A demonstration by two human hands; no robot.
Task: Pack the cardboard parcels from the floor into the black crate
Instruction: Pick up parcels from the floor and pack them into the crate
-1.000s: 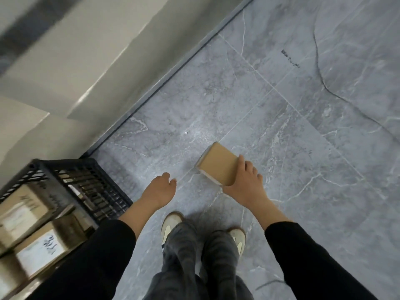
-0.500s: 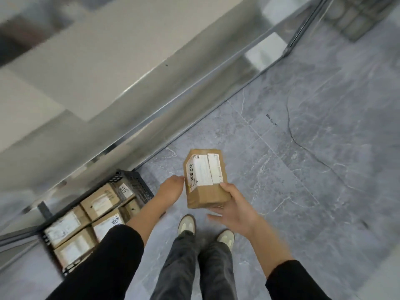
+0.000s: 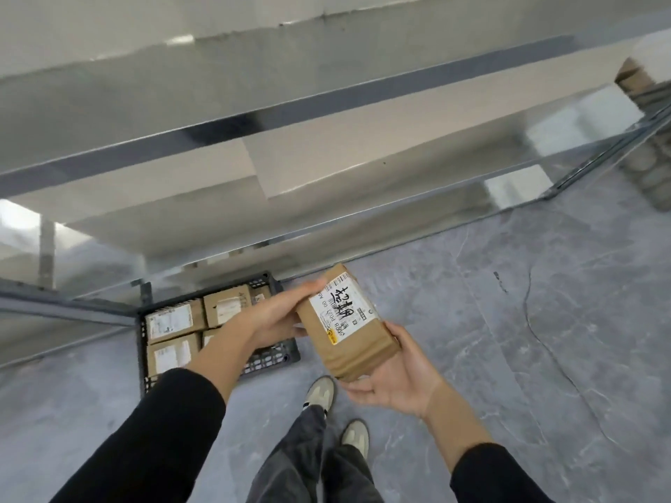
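I hold a brown cardboard parcel (image 3: 354, 337) with a white printed label facing up, in the air above the floor. My left hand (image 3: 279, 314) grips its left edge and my right hand (image 3: 395, 372) cups its near end from below. The black crate (image 3: 268, 359) stands on the floor to the left of the parcel, partly behind my left forearm. Several labelled parcels (image 3: 170, 319) lie packed flat inside it.
A metal shelving rack (image 3: 326, 147) with pale shelves runs along the far side, right behind the crate. Another dark crate (image 3: 653, 168) with a box on top stands at the far right. Grey marble floor (image 3: 544, 321) spreads to the right. My shoes (image 3: 321, 390) are below the parcel.
The parcel came up off the floor in my right hand, and my left hand has now closed on its left edge. The view swung left, bringing the crate closer under my left arm.
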